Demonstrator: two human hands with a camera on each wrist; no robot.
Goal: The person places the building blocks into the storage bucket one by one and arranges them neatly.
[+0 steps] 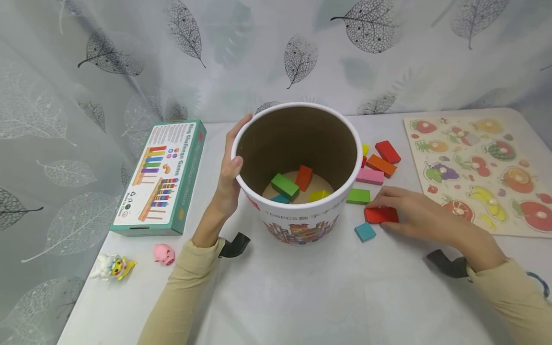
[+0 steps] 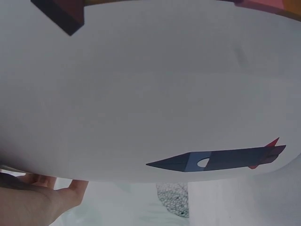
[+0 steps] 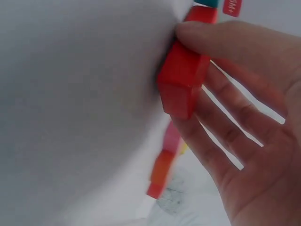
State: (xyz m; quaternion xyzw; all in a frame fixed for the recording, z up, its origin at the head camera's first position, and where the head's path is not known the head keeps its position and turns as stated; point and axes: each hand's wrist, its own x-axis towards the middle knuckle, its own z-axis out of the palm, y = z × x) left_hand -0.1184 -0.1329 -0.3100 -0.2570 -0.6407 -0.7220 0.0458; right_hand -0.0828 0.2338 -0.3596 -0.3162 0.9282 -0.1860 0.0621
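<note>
A large white bucket (image 1: 264,211) with printed sides stands tilted slightly toward me, showing several coloured blocks on its floor, among them a green block (image 1: 285,186) and an orange-red block (image 1: 304,178). My left hand (image 1: 226,182) grips its left rim, thumb over the edge and fingers along the outside. Right of the bucket, my right hand (image 1: 416,213) pinches a red block (image 1: 374,215) lying on the table; the right wrist view shows thumb and fingers on opposite sides of this red block (image 3: 181,70). A blue block (image 1: 365,232) and a green block (image 1: 358,196) lie close by.
Pink (image 1: 371,176), orange (image 1: 381,166) and red (image 1: 388,151) blocks lie behind the right hand. A wooden fruit puzzle board (image 1: 457,191) is at the right. At the left are a game box (image 1: 157,177), a pink pig toy (image 1: 164,254) and a small yellow-and-white figure (image 1: 116,267).
</note>
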